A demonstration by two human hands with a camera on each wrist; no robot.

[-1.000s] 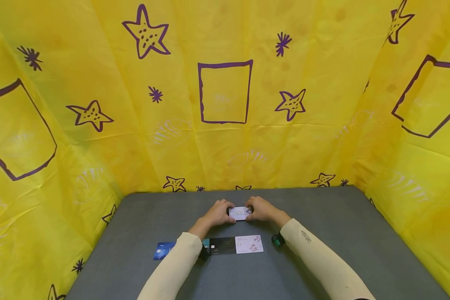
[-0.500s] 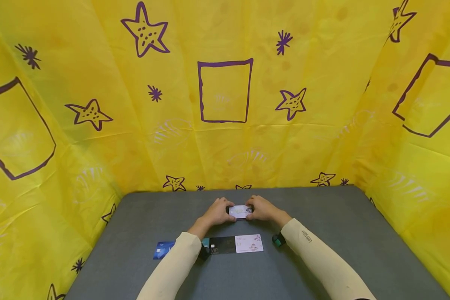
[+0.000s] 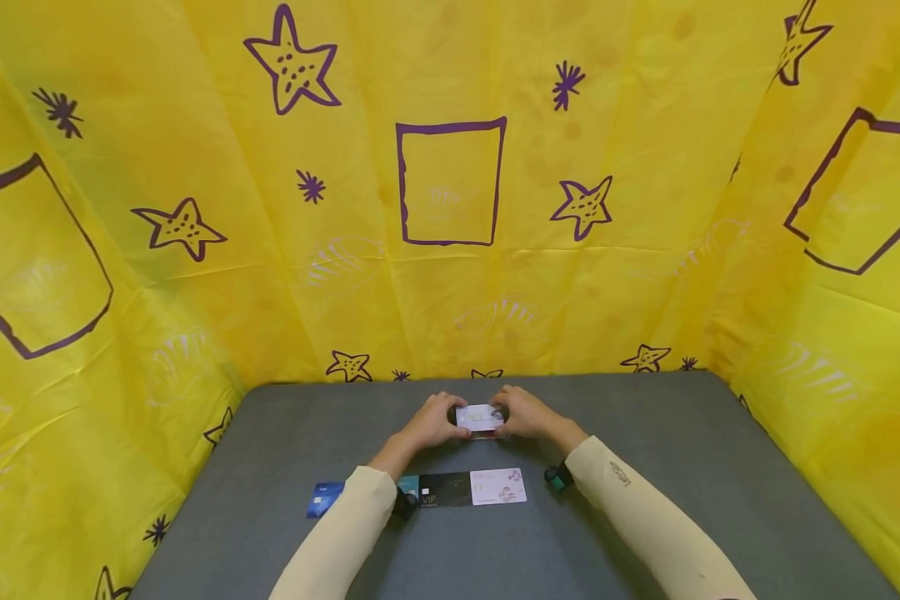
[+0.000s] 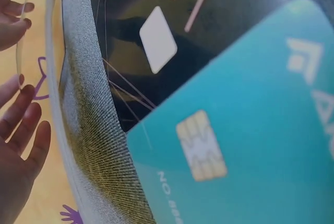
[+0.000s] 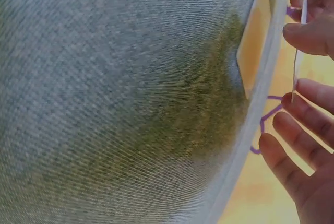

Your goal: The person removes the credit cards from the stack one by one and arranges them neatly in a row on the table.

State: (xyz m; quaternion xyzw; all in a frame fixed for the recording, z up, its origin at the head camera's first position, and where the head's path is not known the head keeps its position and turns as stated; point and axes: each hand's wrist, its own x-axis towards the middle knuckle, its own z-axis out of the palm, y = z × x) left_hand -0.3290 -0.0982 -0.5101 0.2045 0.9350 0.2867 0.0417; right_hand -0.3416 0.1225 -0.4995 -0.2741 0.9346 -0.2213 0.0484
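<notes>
Item 1: white card (image 3: 480, 417), one. Located toward the far side of the surface (image 3: 300, 425), between the left hand (image 3: 431, 422) and the right hand (image 3: 527, 413). Long axis left to right, spanning the gap; I find one hand at each short end, neither nearer than the other.

Appearance: pale face toward my head view, yellowish lettering reading VIP, a dark printed patch at the right end. My wrist views give it edge-on, as a thin light line. I judge it raised off the surface.

Hands, two, both grasping item 1: the left pinches its left end, the right pinches its right end, thumbs on the near side.

Item 2: reddish flat piece (image 3: 487, 435), perhaps another card, partly covered by item 1 and showing at its near side; full outline I cannot tell.

Items 3–6: a row nearer the person, left to right: blue card (image 3: 324, 500), teal card (image 3: 411, 485), black card (image 3: 447, 490), pink card (image 3: 497, 487). The left sleeve (image 3: 352, 533) crosses before the blue and teal ones.

Backdrop: yellow sheet (image 3: 450, 325), purple line drawings.
</notes>
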